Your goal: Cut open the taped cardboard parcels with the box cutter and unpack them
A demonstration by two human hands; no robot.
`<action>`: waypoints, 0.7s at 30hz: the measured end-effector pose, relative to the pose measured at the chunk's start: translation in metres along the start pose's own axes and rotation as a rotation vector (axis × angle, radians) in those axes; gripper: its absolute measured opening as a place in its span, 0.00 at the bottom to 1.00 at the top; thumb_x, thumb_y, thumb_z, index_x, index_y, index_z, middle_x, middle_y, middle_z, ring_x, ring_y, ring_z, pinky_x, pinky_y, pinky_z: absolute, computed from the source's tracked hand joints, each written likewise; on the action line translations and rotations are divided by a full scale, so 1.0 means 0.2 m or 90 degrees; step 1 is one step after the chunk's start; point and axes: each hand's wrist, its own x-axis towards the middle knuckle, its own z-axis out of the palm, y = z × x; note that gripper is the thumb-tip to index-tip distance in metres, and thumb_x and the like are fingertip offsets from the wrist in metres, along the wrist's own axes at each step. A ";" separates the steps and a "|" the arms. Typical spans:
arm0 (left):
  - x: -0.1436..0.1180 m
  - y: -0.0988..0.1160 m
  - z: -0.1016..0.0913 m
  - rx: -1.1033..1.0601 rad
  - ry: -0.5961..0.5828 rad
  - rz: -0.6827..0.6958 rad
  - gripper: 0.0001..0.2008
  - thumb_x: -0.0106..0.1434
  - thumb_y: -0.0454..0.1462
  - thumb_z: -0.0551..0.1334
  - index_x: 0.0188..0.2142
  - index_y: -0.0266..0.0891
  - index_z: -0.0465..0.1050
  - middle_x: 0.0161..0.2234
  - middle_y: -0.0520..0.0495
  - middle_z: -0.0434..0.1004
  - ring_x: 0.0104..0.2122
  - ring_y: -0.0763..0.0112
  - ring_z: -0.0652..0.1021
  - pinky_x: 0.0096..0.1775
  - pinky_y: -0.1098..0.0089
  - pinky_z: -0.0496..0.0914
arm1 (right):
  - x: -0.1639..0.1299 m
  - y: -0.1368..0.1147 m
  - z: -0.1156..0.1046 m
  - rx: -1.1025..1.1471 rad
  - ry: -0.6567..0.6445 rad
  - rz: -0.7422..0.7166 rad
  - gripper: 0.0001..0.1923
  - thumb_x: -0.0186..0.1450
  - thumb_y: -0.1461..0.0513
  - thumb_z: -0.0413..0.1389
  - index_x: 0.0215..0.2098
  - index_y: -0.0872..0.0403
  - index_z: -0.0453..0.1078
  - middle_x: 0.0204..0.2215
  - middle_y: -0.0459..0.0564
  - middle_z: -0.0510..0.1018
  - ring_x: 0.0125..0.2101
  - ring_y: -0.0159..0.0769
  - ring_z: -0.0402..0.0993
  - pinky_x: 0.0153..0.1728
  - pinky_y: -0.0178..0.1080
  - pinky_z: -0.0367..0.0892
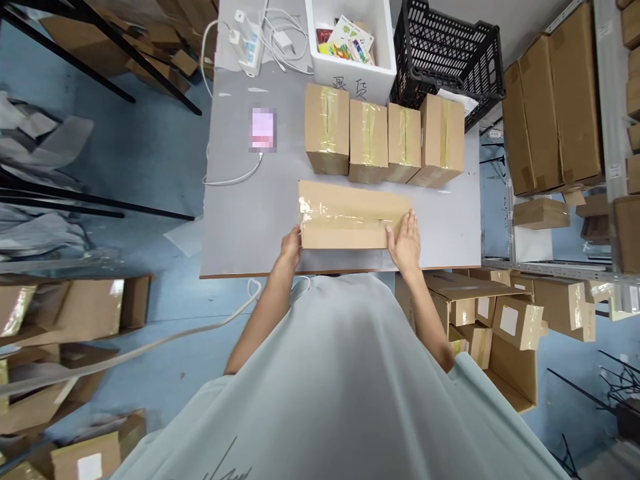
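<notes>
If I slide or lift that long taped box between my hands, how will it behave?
The long box is probably stiff: its cardboard edges look straight and it is taped shut. Lying flat and low on the table, it should slide rather than tip. The glossy tape may feel slick under the right hand.

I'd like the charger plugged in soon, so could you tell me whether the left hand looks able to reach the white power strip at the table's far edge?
Probably yes. The left hand rests on the long taped carton, and bare table lies between it and the power strip, though that is a long stretch.
</notes>
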 end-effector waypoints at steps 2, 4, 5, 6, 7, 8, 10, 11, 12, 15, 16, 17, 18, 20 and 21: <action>-0.02 0.01 0.04 -0.030 -0.017 -0.034 0.30 0.76 0.60 0.61 0.53 0.35 0.84 0.41 0.33 0.90 0.42 0.53 0.91 0.45 0.60 0.86 | 0.01 0.12 -0.11 0.015 0.006 0.025 0.59 0.76 0.28 0.48 0.84 0.66 0.56 0.86 0.71 0.49 0.87 0.61 0.39 0.86 0.64 0.39; -0.05 0.05 0.08 -0.087 -0.054 -0.035 0.29 0.77 0.60 0.61 0.53 0.37 0.83 0.46 0.34 0.91 0.47 0.55 0.91 0.47 0.61 0.85 | 0.05 0.25 -0.22 0.046 0.025 0.075 0.59 0.74 0.26 0.51 0.82 0.62 0.59 0.85 0.72 0.54 0.85 0.60 0.47 0.85 0.62 0.44; -0.08 0.07 0.10 -0.115 -0.079 -0.019 0.29 0.76 0.60 0.63 0.53 0.38 0.84 0.47 0.35 0.91 0.49 0.55 0.90 0.49 0.62 0.84 | 0.07 0.31 -0.27 0.063 0.035 0.111 0.59 0.72 0.25 0.52 0.80 0.61 0.61 0.83 0.73 0.58 0.84 0.60 0.52 0.84 0.63 0.48; -0.11 0.10 0.12 -0.132 -0.100 0.004 0.29 0.75 0.61 0.65 0.52 0.38 0.84 0.49 0.36 0.91 0.51 0.54 0.89 0.50 0.62 0.84 | 0.10 0.36 -0.31 0.080 0.044 0.152 0.58 0.71 0.25 0.54 0.78 0.59 0.63 0.81 0.74 0.62 0.82 0.61 0.58 0.82 0.63 0.52; -0.14 0.14 0.13 -0.130 -0.116 0.030 0.30 0.72 0.63 0.67 0.50 0.38 0.84 0.49 0.37 0.91 0.52 0.53 0.89 0.51 0.62 0.83 | 0.12 0.41 -0.35 0.096 0.052 0.191 0.56 0.70 0.24 0.54 0.75 0.58 0.65 0.78 0.74 0.68 0.79 0.61 0.64 0.80 0.63 0.56; -0.16 0.17 0.14 -0.110 -0.126 0.055 0.31 0.70 0.64 0.70 0.47 0.39 0.85 0.48 0.38 0.91 0.53 0.52 0.88 0.52 0.62 0.83 | 0.15 0.46 -0.38 0.114 0.059 0.224 0.54 0.70 0.24 0.54 0.73 0.57 0.66 0.75 0.73 0.72 0.76 0.60 0.69 0.78 0.62 0.61; -0.21 0.25 0.16 -0.044 -0.144 0.085 0.32 0.63 0.66 0.74 0.42 0.38 0.85 0.46 0.40 0.91 0.52 0.50 0.88 0.52 0.61 0.82 | 0.18 0.54 -0.41 0.155 0.071 0.259 0.50 0.70 0.25 0.53 0.68 0.55 0.68 0.70 0.71 0.78 0.71 0.57 0.74 0.74 0.59 0.67; -0.23 0.29 0.17 -0.010 -0.159 0.096 0.32 0.61 0.66 0.76 0.41 0.38 0.84 0.45 0.40 0.91 0.51 0.50 0.88 0.51 0.61 0.82 | 0.19 0.57 -0.42 0.176 0.076 0.265 0.49 0.70 0.25 0.52 0.66 0.55 0.69 0.68 0.69 0.79 0.70 0.55 0.75 0.73 0.57 0.68; -0.25 0.32 0.18 0.022 -0.179 0.107 0.32 0.59 0.65 0.77 0.41 0.39 0.85 0.44 0.40 0.91 0.50 0.49 0.87 0.51 0.61 0.81 | 0.20 0.60 -0.43 0.195 0.079 0.268 0.47 0.70 0.25 0.52 0.64 0.54 0.69 0.68 0.68 0.79 0.70 0.54 0.75 0.73 0.55 0.69; -0.29 0.40 0.19 0.101 -0.232 0.142 0.32 0.57 0.65 0.77 0.41 0.40 0.85 0.44 0.41 0.91 0.48 0.50 0.88 0.50 0.61 0.80 | 0.21 0.67 -0.43 0.231 0.081 0.284 0.45 0.70 0.25 0.52 0.61 0.51 0.71 0.67 0.64 0.79 0.70 0.52 0.74 0.73 0.53 0.69; -0.31 0.41 0.20 0.121 -0.237 0.152 0.32 0.58 0.66 0.77 0.41 0.40 0.85 0.45 0.41 0.91 0.48 0.50 0.88 0.50 0.61 0.80 | 0.21 0.69 -0.43 0.242 0.081 0.287 0.44 0.70 0.25 0.52 0.60 0.51 0.71 0.67 0.63 0.79 0.69 0.51 0.74 0.72 0.53 0.69; -0.32 0.43 0.20 0.134 -0.237 0.156 0.32 0.58 0.66 0.76 0.41 0.41 0.85 0.45 0.41 0.91 0.48 0.50 0.88 0.50 0.61 0.80 | 0.22 0.70 -0.43 0.252 0.082 0.288 0.43 0.70 0.26 0.52 0.59 0.50 0.72 0.66 0.62 0.80 0.69 0.50 0.74 0.72 0.52 0.69; -0.33 0.44 0.21 0.145 -0.235 0.156 0.32 0.59 0.66 0.75 0.42 0.41 0.84 0.46 0.41 0.91 0.49 0.50 0.88 0.50 0.60 0.80 | 0.22 0.71 -0.43 0.261 0.086 0.289 0.41 0.70 0.26 0.53 0.58 0.50 0.72 0.64 0.61 0.80 0.68 0.50 0.74 0.71 0.52 0.70; -0.35 0.44 0.23 0.164 -0.232 0.149 0.32 0.60 0.66 0.74 0.43 0.41 0.84 0.47 0.40 0.91 0.50 0.48 0.88 0.51 0.58 0.80 | 0.23 0.72 -0.43 0.275 0.094 0.290 0.39 0.71 0.27 0.54 0.57 0.49 0.73 0.63 0.60 0.81 0.67 0.49 0.75 0.71 0.51 0.70; -0.35 0.44 0.24 0.170 -0.226 0.147 0.31 0.61 0.65 0.74 0.45 0.41 0.83 0.49 0.39 0.90 0.51 0.48 0.88 0.52 0.57 0.81 | 0.24 0.72 -0.43 0.277 0.096 0.293 0.38 0.71 0.28 0.55 0.56 0.49 0.73 0.62 0.60 0.82 0.67 0.50 0.75 0.71 0.51 0.70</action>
